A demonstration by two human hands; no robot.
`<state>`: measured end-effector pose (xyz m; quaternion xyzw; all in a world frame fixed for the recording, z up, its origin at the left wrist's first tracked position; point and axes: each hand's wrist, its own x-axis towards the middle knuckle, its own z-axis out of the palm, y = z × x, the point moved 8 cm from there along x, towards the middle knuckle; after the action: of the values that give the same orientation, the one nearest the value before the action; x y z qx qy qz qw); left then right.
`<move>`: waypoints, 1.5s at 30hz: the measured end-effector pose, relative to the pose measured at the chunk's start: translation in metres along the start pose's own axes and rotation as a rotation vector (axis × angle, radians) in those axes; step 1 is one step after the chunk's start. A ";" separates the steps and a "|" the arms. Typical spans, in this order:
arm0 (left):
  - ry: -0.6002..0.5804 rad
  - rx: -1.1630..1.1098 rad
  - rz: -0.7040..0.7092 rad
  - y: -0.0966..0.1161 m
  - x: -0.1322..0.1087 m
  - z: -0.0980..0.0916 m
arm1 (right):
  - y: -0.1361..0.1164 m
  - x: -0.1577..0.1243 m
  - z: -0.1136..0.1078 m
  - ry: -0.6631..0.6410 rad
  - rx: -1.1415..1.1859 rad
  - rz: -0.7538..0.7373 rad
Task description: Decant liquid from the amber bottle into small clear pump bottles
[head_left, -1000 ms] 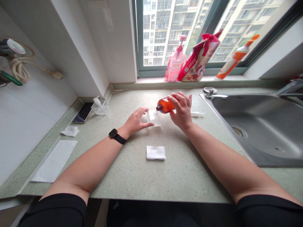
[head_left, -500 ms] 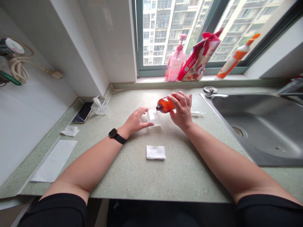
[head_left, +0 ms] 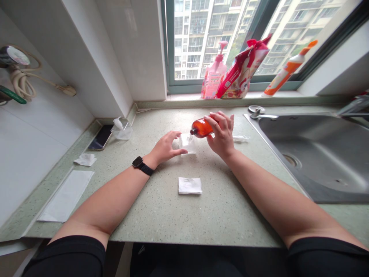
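Note:
My right hand (head_left: pixel 221 134) is closed around an amber bottle (head_left: pixel 201 128). The bottle lies nearly on its side, its uncapped dark neck pointing left and slightly down over a small clear square container (head_left: pixel 187 143). That container stands on the counter, gripped at its left side between the thumb and fingers of my left hand (head_left: pixel 165 149). A thin clear stream seems to run from the bottle's mouth, though it is faint. A folded white tissue (head_left: pixel 190 186) lies in front of the container. Behind my right hand, a clear, thin plastic piece (head_left: pixel 241 139) is partly hidden.
On the left are a phone (head_left: pixel 101 137), a clear container with a white pump top (head_left: pixel 122 131), a crumpled tissue (head_left: pixel 85 159) and a flat white packet (head_left: pixel 67 197). A sink (head_left: pixel 317 154) lies right. Along the windowsill stand a pink pump bottle (head_left: pixel 215 79), a red bag (head_left: pixel 240 73) and an orange-white bottle (head_left: pixel 285 73).

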<state>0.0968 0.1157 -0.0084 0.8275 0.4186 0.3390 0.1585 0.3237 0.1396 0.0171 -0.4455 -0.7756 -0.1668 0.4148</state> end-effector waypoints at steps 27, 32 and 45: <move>0.001 0.018 -0.001 -0.003 0.001 0.002 | -0.001 0.000 -0.001 -0.001 -0.004 -0.010; -0.005 0.012 -0.007 -0.003 0.001 0.001 | -0.002 0.000 -0.001 0.006 -0.009 -0.023; 0.004 0.014 0.000 -0.002 0.000 0.001 | -0.003 0.000 -0.002 0.023 -0.002 -0.033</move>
<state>0.0967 0.1171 -0.0104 0.8280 0.4212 0.3377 0.1516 0.3218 0.1368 0.0188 -0.4311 -0.7780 -0.1793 0.4204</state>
